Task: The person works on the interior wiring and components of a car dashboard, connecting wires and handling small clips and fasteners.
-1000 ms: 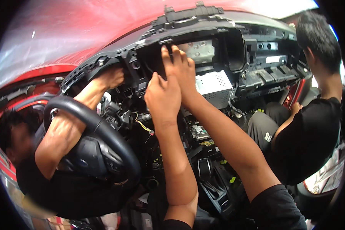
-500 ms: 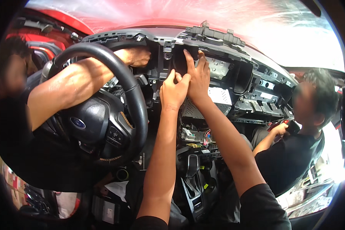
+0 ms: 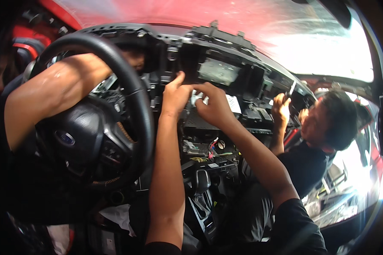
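Note:
My left hand (image 3: 174, 97) and my right hand (image 3: 215, 104) meet in front of the opened centre of the dashboard (image 3: 187, 57). The left one is closed, its thumb pointing up. Bent fingers of the right reach across and touch the left at the fingertips. Anything small pinched between them is hidden. Just behind the right hand is a perforated metal box (image 3: 233, 103), partly covered by it. Above, a pale metal plate (image 3: 218, 71) shows inside the dashboard recess.
A steering wheel (image 3: 145, 114) stands at left, with a co-worker's arm (image 3: 57, 91) passing behind its rim. At right, another person's hand (image 3: 281, 110) holds up a slim tool (image 3: 290, 94). Below are loose coloured wires (image 3: 212, 148) and a gear lever (image 3: 202, 182).
My hands have come down from the dashboard opening, the right one curling its fingers toward the left. The co-worker at right has raised a hand with a tool. The view has shifted.

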### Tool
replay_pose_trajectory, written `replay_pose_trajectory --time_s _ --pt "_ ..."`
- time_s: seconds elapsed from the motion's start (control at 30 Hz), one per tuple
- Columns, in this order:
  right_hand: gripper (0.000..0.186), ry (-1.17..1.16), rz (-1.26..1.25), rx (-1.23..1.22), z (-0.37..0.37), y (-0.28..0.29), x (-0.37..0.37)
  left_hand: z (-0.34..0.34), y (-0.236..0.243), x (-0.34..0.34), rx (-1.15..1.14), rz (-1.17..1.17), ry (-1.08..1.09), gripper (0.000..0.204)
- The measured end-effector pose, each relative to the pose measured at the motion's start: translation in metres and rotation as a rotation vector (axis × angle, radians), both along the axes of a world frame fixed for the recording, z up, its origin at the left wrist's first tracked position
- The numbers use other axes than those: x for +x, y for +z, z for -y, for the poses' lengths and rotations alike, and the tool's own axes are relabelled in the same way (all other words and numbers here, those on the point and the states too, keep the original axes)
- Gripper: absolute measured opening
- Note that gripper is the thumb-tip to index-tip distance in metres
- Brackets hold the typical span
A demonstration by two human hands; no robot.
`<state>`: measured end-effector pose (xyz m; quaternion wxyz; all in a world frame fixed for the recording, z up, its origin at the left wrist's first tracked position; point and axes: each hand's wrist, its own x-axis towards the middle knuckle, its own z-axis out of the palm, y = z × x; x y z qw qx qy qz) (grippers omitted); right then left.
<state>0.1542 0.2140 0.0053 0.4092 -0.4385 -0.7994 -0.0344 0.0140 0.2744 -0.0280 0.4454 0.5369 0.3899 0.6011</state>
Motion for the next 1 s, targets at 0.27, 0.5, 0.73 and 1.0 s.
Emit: replay_pose_trajectory --time_s 0.27,0.5,0.73,1.0 --pt "0.048 -0.036 -0.1 -0.108 0.026 0.043 -0.012 -0.019 -0.034 0.039 0.289 -0.076 0.053 0.068" --pt "0.054 0.064 -0.649 -0.41 -0.033 0.002 -0.066 0.011 -0.036 0.069 0.193 -0.281 0.323 0.085" --pt "0.069 0.143 -0.984 -0.774 -0.043 0.033 -0.1 0.035 -0.009 0.078 0.575 -0.588 0.895 0.07" --pt "0.093 0.268 -0.89 -0.974 -0.052 0.066 -0.083 0.019 -0.027 0.077 0.443 -0.538 0.432 0.065"
